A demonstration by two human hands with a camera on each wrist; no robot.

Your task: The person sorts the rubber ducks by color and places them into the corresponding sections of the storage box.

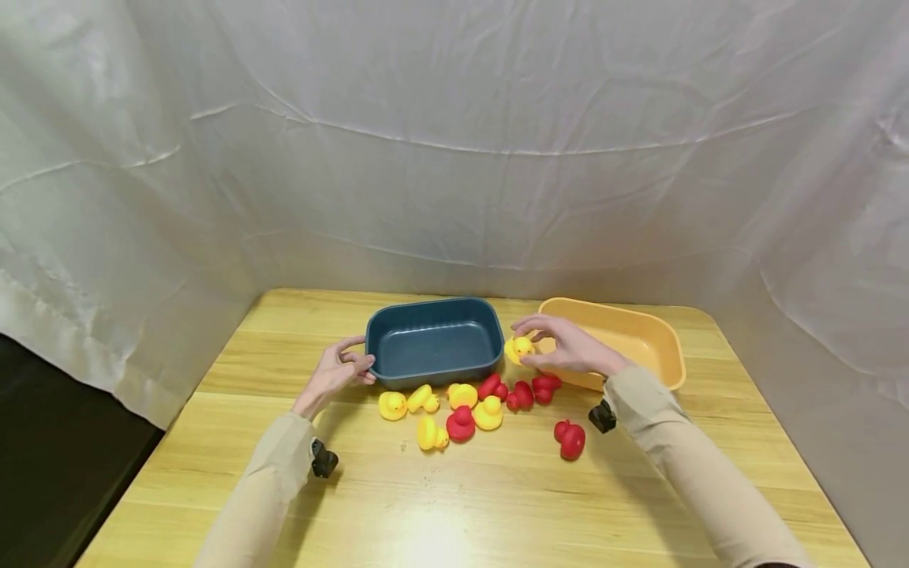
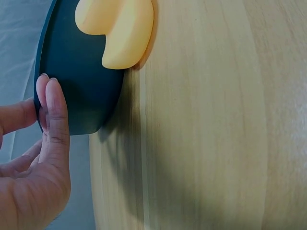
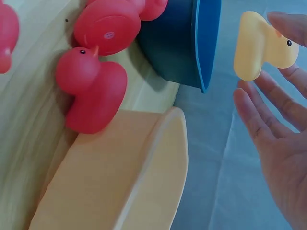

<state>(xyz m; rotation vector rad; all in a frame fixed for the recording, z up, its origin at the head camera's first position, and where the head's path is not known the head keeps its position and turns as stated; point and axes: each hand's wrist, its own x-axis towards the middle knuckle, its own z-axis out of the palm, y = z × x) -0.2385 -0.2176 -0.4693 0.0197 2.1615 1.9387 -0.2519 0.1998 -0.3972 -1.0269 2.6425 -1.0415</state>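
Note:
My left hand (image 1: 337,372) pinches the left rim of the dark blue bin (image 1: 435,374), its thumb on one side of the wall and fingers on the other, as the left wrist view (image 2: 48,139) shows. In my right hand (image 1: 568,345) a yellow rubber duck (image 1: 520,348) is pinched between thumb and fingertips. That duck (image 3: 259,45) is held in the air between the blue bin and the orange bin (image 1: 656,347). Several yellow ducks (image 1: 393,405) and red ducks (image 1: 461,424) lie on the table in front of the blue bin, some tipped over.
The wooden table (image 1: 398,505) carries everything. One red duck (image 1: 571,440) lies apart on the right, below the orange bin. Pale grey curtain (image 1: 483,197) hangs behind the table and along its sides. A black area (image 1: 64,450) lies beyond the left edge.

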